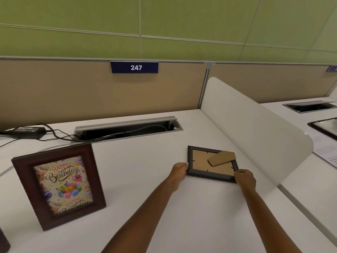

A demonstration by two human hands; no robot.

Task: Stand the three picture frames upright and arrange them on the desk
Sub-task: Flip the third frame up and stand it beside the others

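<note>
A small dark picture frame (200, 175) lies face down on the white desk (145, 161), its brown backing and folding stand facing up. My left hand (179, 170) grips its left edge and my right hand (245, 178) grips its near right corner. A larger reddish-brown frame (23, 181) with a "Happy Birthday" balloon picture stands upright at the left. A sliver of another dark object (3, 241) shows at the bottom left corner; I cannot tell what it is.
A white curved divider (255, 125) rises just right of the small frame. An open cable tray (127, 129) sits at the back, with a black power adapter (25, 131) and cords at the back left. The tan partition carries a "247" sign (134, 67).
</note>
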